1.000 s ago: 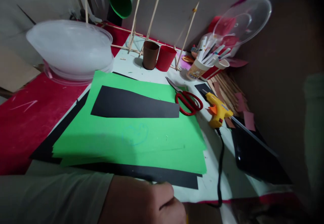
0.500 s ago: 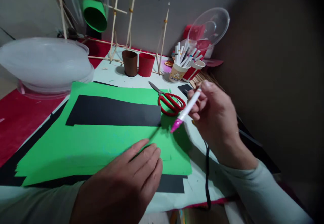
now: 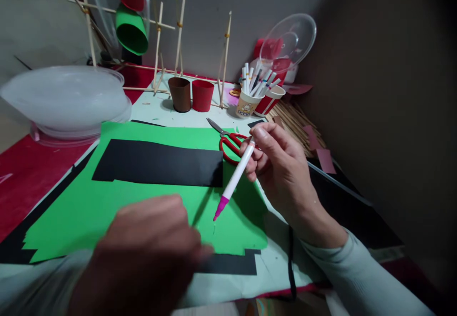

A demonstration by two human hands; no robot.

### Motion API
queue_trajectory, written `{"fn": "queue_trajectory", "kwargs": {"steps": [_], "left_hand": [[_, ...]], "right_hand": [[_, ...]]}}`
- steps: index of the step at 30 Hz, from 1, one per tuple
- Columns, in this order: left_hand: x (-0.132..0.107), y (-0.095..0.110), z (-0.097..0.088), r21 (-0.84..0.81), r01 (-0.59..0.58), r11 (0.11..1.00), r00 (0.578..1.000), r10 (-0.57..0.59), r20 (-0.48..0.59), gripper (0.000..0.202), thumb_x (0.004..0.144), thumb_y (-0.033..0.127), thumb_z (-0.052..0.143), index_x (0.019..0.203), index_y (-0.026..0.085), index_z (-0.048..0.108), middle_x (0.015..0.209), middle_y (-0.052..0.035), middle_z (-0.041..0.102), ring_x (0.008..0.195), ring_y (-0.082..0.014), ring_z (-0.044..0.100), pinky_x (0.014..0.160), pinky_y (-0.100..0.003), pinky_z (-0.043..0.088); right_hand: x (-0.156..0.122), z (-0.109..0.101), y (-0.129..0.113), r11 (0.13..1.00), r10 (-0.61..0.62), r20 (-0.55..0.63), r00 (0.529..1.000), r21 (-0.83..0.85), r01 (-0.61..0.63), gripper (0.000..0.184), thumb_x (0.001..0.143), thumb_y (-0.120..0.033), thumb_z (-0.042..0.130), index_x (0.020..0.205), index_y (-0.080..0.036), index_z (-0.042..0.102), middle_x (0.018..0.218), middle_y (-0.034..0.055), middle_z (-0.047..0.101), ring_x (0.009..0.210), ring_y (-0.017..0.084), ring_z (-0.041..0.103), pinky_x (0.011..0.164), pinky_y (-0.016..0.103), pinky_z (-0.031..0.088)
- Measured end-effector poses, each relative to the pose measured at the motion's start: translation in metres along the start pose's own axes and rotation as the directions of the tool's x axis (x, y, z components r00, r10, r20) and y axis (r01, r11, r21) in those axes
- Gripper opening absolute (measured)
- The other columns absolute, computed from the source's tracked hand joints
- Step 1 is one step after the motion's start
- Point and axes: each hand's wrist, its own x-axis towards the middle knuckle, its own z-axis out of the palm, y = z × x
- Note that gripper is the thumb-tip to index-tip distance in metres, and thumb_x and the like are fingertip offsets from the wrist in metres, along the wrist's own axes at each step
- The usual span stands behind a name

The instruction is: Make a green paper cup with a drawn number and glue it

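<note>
In my right hand (image 3: 285, 173) is a white marker pen (image 3: 237, 175), gripped near its upper end. Its uncapped pink tip slants down toward a stack of green paper (image 3: 157, 225). My left hand (image 3: 143, 254) is over the lower part of that paper, blurred, its fingers curled under and mostly hidden. A black paper strip (image 3: 160, 163) lies across the green sheets. Scissors with red handles (image 3: 230, 144) rest at the paper's upper right edge, partly behind my right hand.
Behind stand a brown cup (image 3: 179, 94), a red cup (image 3: 203, 96) and a thin stick frame (image 3: 180, 35). A paper cup (image 3: 248, 104) holds several white markers. Clear plastic lids (image 3: 67, 99) are stacked at left. Wooden sticks (image 3: 293, 121) lie at right.
My right hand has moved left and a little down with the marker, its tip now lower over the green paper. My left hand has shifted left and its fingers have curled in.
</note>
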Motion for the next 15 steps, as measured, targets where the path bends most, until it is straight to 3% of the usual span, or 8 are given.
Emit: {"fn": "queue_trajectory", "kwargs": {"steps": [1, 4, 5, 10, 13, 15], "left_hand": [[0.011, -0.003, -0.006, -0.050, 0.094, 0.994, 0.995, -0.096, -0.028, 0.036, 0.099, 0.022, 0.047, 0.064, 0.021, 0.050, 0.058, 0.0054, 0.046, 0.055, -0.0097, 0.043, 0.056, -0.027, 0.034], [0.041, -0.010, -0.020, -0.263, 0.251, 0.931, 0.968, -0.240, 0.075, 0.029, 0.099, 0.032, 0.051, 0.075, 0.022, 0.065, 0.069, 0.0066, 0.062, 0.060, -0.0076, 0.053, 0.055, -0.021, 0.037], [0.047, -0.012, -0.022, -0.342, 0.289, 0.894, 0.957, -0.265, 0.117, 0.029, 0.098, 0.034, 0.051, 0.078, 0.022, 0.069, 0.067, 0.0071, 0.062, 0.058, -0.0076, 0.052, 0.054, -0.019, 0.037], [0.056, -0.009, -0.019, -0.550, 0.471, 0.690, 0.873, -0.276, 0.402, 0.022, 0.091, 0.034, 0.062, 0.085, 0.019, 0.077, 0.077, 0.0033, 0.068, 0.070, -0.0111, 0.058, 0.060, -0.020, 0.043], [0.062, -0.008, -0.018, -0.542, 0.522, 0.658, 0.837, -0.275, 0.472, 0.021, 0.088, 0.034, 0.066, 0.079, 0.017, 0.075, 0.075, 0.0029, 0.066, 0.073, -0.0120, 0.059, 0.064, -0.021, 0.045], [0.068, -0.009, -0.021, -0.522, 0.545, 0.656, 0.816, -0.271, 0.511, 0.023, 0.088, 0.036, 0.067, 0.077, 0.017, 0.073, 0.073, 0.0035, 0.065, 0.071, -0.0115, 0.058, 0.064, -0.021, 0.046]], "right_hand": [[-0.001, 0.000, 0.000, 1.000, -0.012, 0.001, 1.000, -0.005, 0.012, 0.023, 0.085, -0.036, 0.076, 0.082, -0.023, 0.058, 0.063, -0.0050, 0.063, 0.044, 0.007, 0.057, 0.037, 0.014, 0.045], [-0.003, 0.002, 0.001, 0.999, -0.032, 0.019, 0.999, -0.016, 0.032, 0.023, 0.086, -0.038, 0.076, 0.083, -0.023, 0.058, 0.066, -0.0049, 0.065, 0.044, 0.007, 0.057, 0.037, 0.014, 0.045], [-0.003, 0.004, 0.002, 0.999, -0.032, 0.028, 0.999, -0.016, 0.033, 0.022, 0.087, -0.037, 0.075, 0.084, -0.023, 0.058, 0.067, -0.0048, 0.065, 0.044, 0.007, 0.057, 0.038, 0.014, 0.045], [-0.009, 0.014, 0.003, 0.998, -0.051, 0.073, 0.996, -0.031, 0.054, 0.017, 0.091, -0.034, 0.071, 0.087, -0.023, 0.059, 0.067, -0.0051, 0.065, 0.047, 0.007, 0.058, 0.042, 0.015, 0.047], [-0.016, 0.019, 0.002, 0.999, -0.033, 0.095, 0.995, -0.024, 0.035, 0.019, 0.089, -0.035, 0.075, 0.095, -0.023, 0.062, 0.068, -0.0061, 0.062, 0.050, 0.007, 0.058, 0.046, 0.016, 0.048], [-0.022, 0.021, 0.001, 1.000, 0.019, 0.189, 0.982, -0.028, -0.014, 0.020, 0.088, -0.035, 0.077, 0.099, -0.024, 0.065, 0.070, -0.0056, 0.062, 0.056, 0.007, 0.058, 0.052, 0.016, 0.050]]}}
